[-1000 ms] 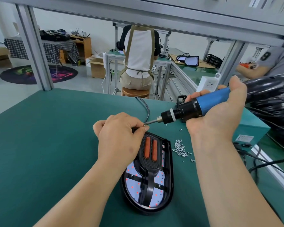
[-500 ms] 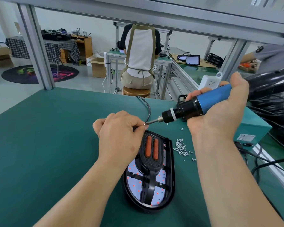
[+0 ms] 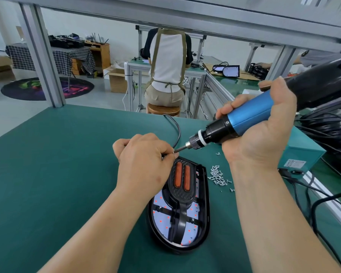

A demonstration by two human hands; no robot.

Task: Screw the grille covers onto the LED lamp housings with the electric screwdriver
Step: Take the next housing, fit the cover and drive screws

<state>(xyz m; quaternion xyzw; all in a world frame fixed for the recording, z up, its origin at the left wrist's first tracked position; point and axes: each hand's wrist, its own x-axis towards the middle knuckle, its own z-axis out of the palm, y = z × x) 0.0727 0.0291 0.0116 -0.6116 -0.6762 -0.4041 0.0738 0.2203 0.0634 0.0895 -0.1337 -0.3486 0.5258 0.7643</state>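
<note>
Matt green table mat, glossy black plastic lamp housing, textured grille cover, metallic-blue screwdriver, shiny metal screws

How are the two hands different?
The left hand pinches what looks like a screw against the bit; the right hand wraps around the blue electric screwdriver. The left hand sits low by the lamp housing; the right hand is held higher. Both are bare.
</note>
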